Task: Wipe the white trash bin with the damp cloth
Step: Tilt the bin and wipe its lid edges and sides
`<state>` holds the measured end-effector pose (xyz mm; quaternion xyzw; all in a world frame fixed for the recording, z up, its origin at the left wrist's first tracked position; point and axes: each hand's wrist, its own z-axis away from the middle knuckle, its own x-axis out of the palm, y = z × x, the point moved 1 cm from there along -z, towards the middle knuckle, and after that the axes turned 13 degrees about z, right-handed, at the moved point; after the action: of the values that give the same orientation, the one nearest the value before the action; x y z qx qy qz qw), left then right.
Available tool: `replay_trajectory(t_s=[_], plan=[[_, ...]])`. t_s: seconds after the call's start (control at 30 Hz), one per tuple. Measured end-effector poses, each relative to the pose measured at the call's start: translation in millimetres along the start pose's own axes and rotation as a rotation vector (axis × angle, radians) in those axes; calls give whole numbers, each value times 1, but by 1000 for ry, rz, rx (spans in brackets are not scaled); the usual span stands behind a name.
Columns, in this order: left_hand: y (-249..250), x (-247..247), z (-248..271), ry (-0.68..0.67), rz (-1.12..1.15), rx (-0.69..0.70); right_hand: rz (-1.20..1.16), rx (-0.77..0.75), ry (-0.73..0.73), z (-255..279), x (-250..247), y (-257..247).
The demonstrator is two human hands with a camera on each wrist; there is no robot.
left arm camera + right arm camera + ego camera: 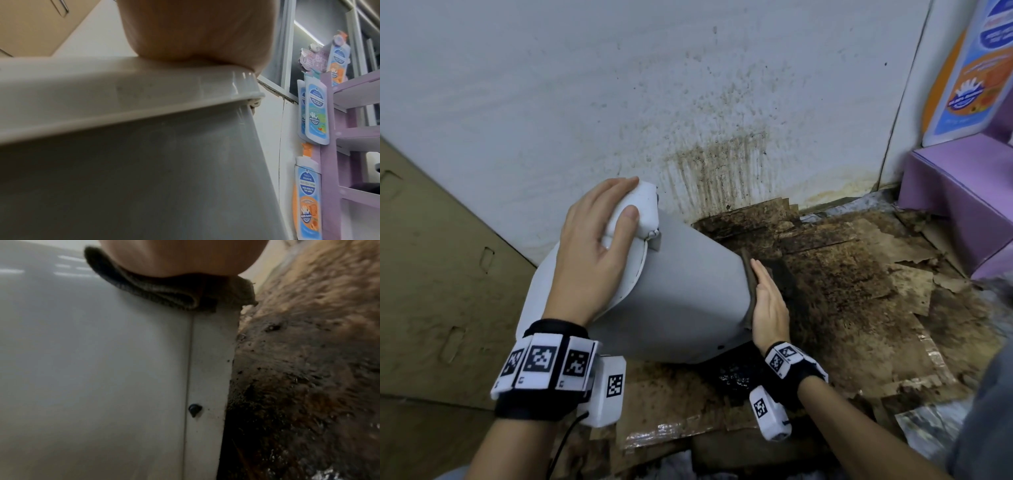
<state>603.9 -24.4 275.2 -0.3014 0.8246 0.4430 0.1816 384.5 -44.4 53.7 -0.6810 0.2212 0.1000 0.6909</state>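
Observation:
The white trash bin is tipped over toward me, its lid end at the upper left and its base at the right. My left hand grips the lid's raised end, fingers and thumb curled round it; the left wrist view shows the palm on the lid rim. My right hand lies flat with straight fingers and presses a dark cloth against the bin's bottom edge. In the right wrist view the folded cloth sits between my palm and the bin's wall.
Stained, wet, torn cardboard covers the floor under and right of the bin. A white wall with brown splatter stands just behind. A purple display stand is at the right, and a brown cardboard sheet leans at the left.

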Motion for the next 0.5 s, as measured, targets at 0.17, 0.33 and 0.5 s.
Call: replay_trajectory(t_s=[0.17, 0.33, 0.5], plan=[[0, 0, 3, 6, -14, 2, -24, -14, 39, 3, 4, -3], [0, -3, 3, -14, -56, 11, 50, -39, 84, 1, 12, -10], [0, -5, 6, -20, -66, 8, 87, -131, 90, 9, 25, -58]])
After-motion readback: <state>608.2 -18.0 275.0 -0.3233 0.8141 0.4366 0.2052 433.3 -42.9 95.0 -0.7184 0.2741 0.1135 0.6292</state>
